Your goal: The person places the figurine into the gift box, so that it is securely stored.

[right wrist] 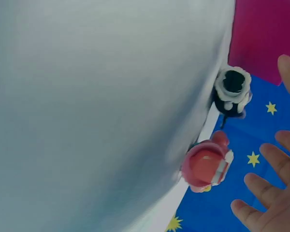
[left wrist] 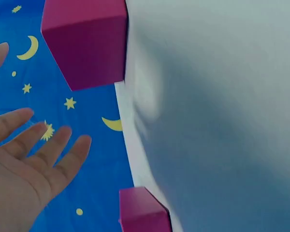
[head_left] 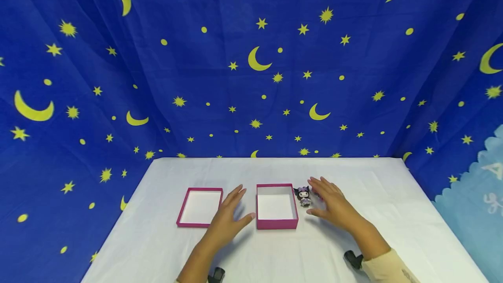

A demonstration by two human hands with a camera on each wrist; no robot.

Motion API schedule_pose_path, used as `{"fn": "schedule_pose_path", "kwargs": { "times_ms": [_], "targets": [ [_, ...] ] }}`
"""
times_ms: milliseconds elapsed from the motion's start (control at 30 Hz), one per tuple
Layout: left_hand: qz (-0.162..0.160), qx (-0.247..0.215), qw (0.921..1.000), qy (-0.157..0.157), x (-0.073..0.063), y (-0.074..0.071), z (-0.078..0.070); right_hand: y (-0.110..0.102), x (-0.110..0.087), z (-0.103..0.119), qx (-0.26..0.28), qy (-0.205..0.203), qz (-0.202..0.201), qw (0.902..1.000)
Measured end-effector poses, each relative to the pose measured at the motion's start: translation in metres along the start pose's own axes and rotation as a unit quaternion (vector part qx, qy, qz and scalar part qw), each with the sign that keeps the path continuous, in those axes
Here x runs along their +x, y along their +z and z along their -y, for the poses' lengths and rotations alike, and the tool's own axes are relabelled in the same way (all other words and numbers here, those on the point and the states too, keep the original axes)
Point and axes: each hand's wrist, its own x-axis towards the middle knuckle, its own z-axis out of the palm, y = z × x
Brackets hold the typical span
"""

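Observation:
An open pink box (head_left: 277, 224) with a white inside stands in the middle of the white table. My left hand (head_left: 227, 224) hovers between it and a shallow pink lid (head_left: 199, 225), fingers spread and holding nothing. The hand overlaps the lid's right edge in the head view. Right of the box stands a small black-and-white figurine (head_left: 304, 196) with a purple headpiece. My right hand (head_left: 334, 204) is beside it, fingers extended and apart from the thumb. A pink-and-red figurine (right wrist: 206, 166) shows in the right wrist view; my right fingers mostly hide it in the head view.
A white cloth covers the table (head_left: 353, 169). Blue fabric (head_left: 220, 82) with yellow moons and stars hangs behind and at the sides. A light blue panel (head_left: 471, 204) is at the right. Black wrist devices (head_left: 353, 259) sit at both wrists.

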Motion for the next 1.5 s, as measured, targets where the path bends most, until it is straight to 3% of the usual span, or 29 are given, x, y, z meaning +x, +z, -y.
{"fn": "schedule_pose_path", "kwargs": {
  "times_ms": [233,500,633,867,1133,1500],
  "targets": [
    [0.031,-0.011,0.9995,0.005,0.0,0.006,-0.008,0.0,0.008,0.0,0.02,0.014,0.026,0.9994],
    [0.053,-0.015,0.9983,0.018,0.005,0.016,-0.004,0.004,0.017,-0.004,0.039,0.027,0.051,0.9976],
    [0.067,-0.024,0.9974,0.007,0.007,0.02,-0.001,0.006,0.02,-0.007,0.054,0.039,0.064,0.9957],
    [0.083,-0.085,0.9929,0.007,0.011,0.025,0.0,0.009,0.025,-0.009,0.047,0.035,0.074,0.9955],
    [0.079,-0.061,0.995,-0.004,0.012,0.029,0.0,0.013,0.029,-0.01,0.013,0.015,0.064,0.9978],
    [0.083,-0.039,0.9958,-0.007,0.012,0.03,0.002,0.013,0.029,-0.014,0.012,0.0,0.037,0.9992]
  ]
}}
